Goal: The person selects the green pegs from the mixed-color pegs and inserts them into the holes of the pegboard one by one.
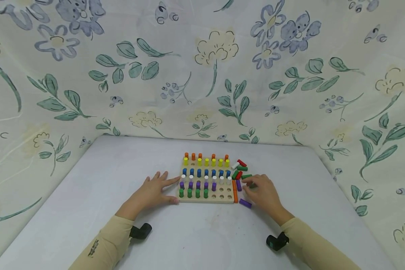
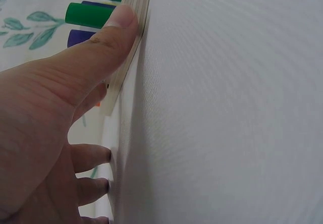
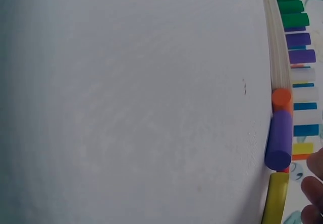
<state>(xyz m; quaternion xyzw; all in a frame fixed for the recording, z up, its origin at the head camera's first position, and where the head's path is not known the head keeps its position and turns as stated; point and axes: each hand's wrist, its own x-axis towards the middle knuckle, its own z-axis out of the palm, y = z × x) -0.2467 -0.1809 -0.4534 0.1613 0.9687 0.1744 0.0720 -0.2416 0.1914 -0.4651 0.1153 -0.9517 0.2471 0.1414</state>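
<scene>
A wooden peg board (image 1: 206, 201) holds rows of orange, yellow, blue, white, purple and green pegs. Bare holes show at its front right corner. My left hand (image 1: 156, 189) is spread at the board's left side, thumb and index fingertip at its edge. In the left wrist view, the thumb (image 2: 108, 37) presses the wooden edge beside the green pegs (image 2: 91, 14). Just right of the board, my right hand (image 1: 264, 191) hovers low with thumb and index finger parted. A green peg (image 1: 253, 185) shows between them, and a purple peg (image 1: 239, 185) lies by the fingertips.
Two orange pegs (image 1: 235, 195) lie end to end along the board's right edge. Loose red, white and green pegs (image 1: 242, 168) are scattered behind. Another purple peg (image 1: 245, 203) lies nearer me, and a yellow peg (image 3: 275, 199) shows in the right wrist view. Patterned cloth (image 1: 202, 75) hangs behind the table.
</scene>
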